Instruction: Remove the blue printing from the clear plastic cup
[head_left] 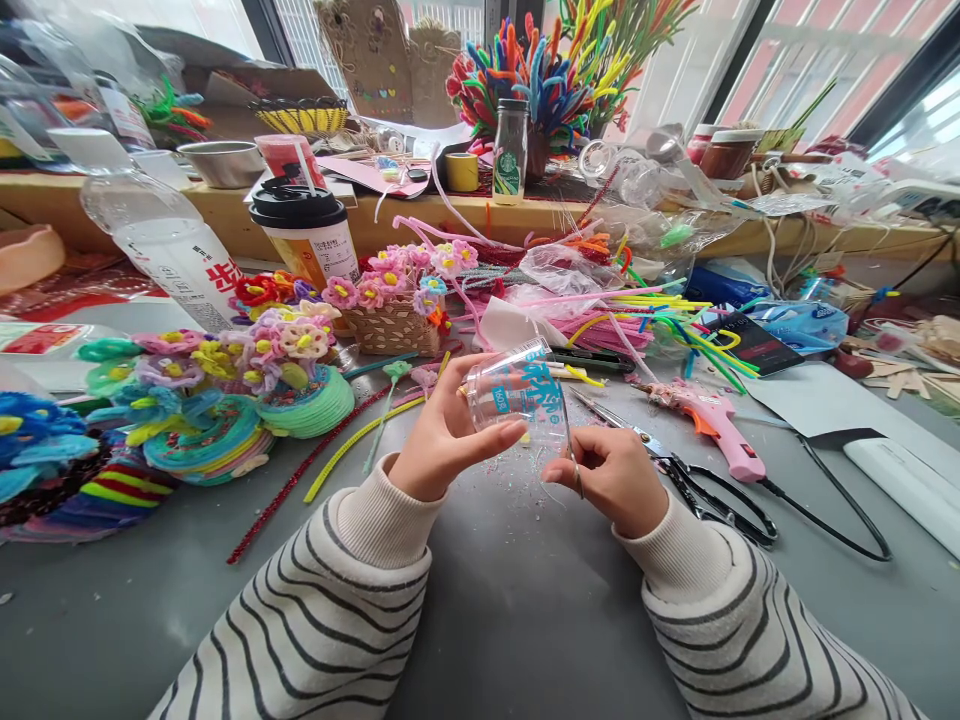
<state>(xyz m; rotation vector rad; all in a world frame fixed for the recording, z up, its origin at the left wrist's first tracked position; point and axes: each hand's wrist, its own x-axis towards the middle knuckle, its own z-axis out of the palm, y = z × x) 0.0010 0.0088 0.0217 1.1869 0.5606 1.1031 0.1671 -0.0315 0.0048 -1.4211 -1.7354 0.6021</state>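
A clear plastic cup with blue printing lies tilted on its side above the grey table, its open end toward the right. My left hand wraps round its base end, thumb along the near side. At the rim, my right hand is closed, thumb and fingers pinching the cup's edge, where a thin clear strip hangs. Black-handled scissors lie just right of my right hand. Behind them rests a pink glue gun with a black cord. Small bright flecks are scattered on the table beneath the cup.
Pipe-cleaner flower pots crowd the left, beside a woven basket of flowers. Behind stand a plastic bottle and a lidded paper cup. Bundled pipe cleaners lie across the back. Red and yellow stems lie near my left hand.
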